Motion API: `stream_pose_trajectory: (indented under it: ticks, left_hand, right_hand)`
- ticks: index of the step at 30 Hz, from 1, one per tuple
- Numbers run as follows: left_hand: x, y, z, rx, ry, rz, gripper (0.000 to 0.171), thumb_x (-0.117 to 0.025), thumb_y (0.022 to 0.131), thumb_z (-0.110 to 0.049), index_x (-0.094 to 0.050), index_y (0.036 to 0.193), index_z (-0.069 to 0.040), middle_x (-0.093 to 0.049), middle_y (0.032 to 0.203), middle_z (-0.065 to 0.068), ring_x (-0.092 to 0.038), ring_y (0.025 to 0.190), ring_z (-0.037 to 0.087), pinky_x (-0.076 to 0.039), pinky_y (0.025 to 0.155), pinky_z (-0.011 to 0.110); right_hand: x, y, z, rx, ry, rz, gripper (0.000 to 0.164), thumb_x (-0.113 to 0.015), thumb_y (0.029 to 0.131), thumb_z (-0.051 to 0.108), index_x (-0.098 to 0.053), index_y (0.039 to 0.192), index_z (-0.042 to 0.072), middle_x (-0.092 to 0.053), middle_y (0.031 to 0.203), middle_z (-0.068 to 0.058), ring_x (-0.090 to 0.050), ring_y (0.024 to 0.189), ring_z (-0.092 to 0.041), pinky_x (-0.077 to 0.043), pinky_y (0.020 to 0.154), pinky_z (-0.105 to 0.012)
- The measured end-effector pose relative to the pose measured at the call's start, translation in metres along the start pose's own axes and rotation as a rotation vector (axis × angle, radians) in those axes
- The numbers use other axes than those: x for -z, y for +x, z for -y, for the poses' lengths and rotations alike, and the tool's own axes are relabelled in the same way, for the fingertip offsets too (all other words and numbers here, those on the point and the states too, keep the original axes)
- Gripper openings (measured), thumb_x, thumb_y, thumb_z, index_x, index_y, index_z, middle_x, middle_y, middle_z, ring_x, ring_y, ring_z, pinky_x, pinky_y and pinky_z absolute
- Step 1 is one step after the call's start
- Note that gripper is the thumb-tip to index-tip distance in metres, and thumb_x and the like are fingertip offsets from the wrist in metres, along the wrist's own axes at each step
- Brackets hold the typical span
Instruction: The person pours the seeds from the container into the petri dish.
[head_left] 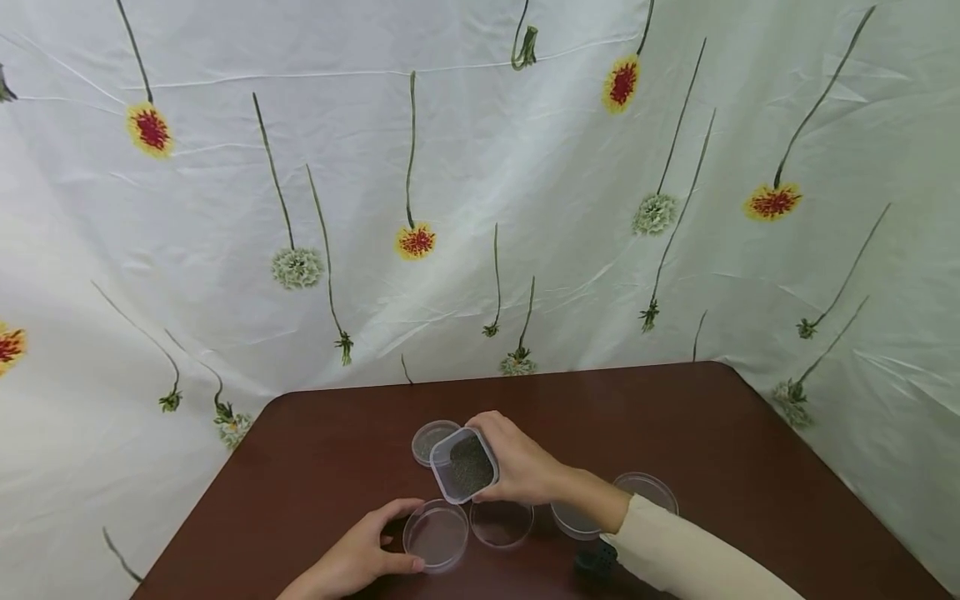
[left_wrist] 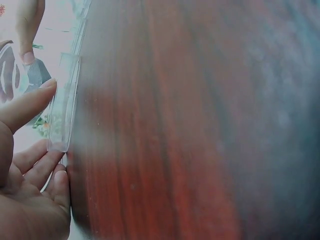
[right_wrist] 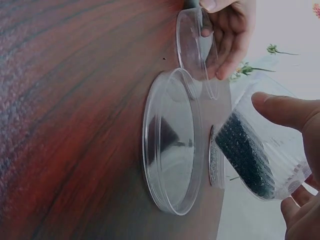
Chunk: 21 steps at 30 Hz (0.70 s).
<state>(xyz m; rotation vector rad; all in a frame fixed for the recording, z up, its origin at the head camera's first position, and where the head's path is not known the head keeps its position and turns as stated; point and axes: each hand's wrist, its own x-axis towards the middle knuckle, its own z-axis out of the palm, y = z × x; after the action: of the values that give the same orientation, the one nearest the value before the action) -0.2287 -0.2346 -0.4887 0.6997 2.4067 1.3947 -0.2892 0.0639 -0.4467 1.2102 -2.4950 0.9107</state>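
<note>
My right hand (head_left: 517,462) grips a clear square plastic tub (head_left: 442,477), thumb on one side and fingers on the other. Dark fine grains (right_wrist: 245,155) lie against one wall of the tilted tub, which is held above the dishes. On the table, my left hand (head_left: 367,546) holds a clear petri dish (head_left: 437,537) by its rim between thumb and fingers. Right beside that dish sits another clear petri dish (head_left: 502,525), partly under the tub and right hand. Behind the tub stands a round dish (head_left: 429,437) with grains in it.
More clear round dishes (head_left: 651,483) stand to the right, partly hidden by the right forearm. A small black object (head_left: 596,560) shows beneath the sleeve. The dark red-brown table (head_left: 337,450) ends at the back against a white flowered cloth (head_left: 465,167).
</note>
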Motion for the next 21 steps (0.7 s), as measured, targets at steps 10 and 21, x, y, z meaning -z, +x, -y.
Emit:
stream_pose_trajectory:
  ticks: [10, 21]
  left_hand:
    - [0.003, 0.0, -0.003, 0.004, 0.009, 0.014, 0.071, -0.084, 0.09, -0.018, -0.049, 0.146, 0.004, -0.052, 0.145, 0.022, -0.048, 0.129, 0.043, -0.048, 0.094, 0.053]
    - [0.002, 0.002, -0.006, -0.007, 0.017, 0.023, 0.069, -0.084, 0.089, -0.02, -0.051, 0.145, 0.004, -0.054, 0.143, 0.021, -0.05, 0.127, 0.042, -0.05, 0.091, 0.052]
  right_hand:
    - [-0.006, 0.005, 0.007, 0.033, -0.15, 0.039, 0.094, -0.099, 0.07, 0.024, -0.044, 0.145, 0.008, -0.044, 0.144, -0.007, -0.047, 0.129, -0.022, -0.05, 0.099, -0.034]
    - [-0.01, 0.005, 0.012, 0.033, -0.266, 0.069, 0.095, -0.098, 0.072, 0.03, -0.043, 0.147, 0.008, -0.042, 0.149, -0.01, -0.042, 0.138, -0.024, -0.048, 0.102, -0.032]
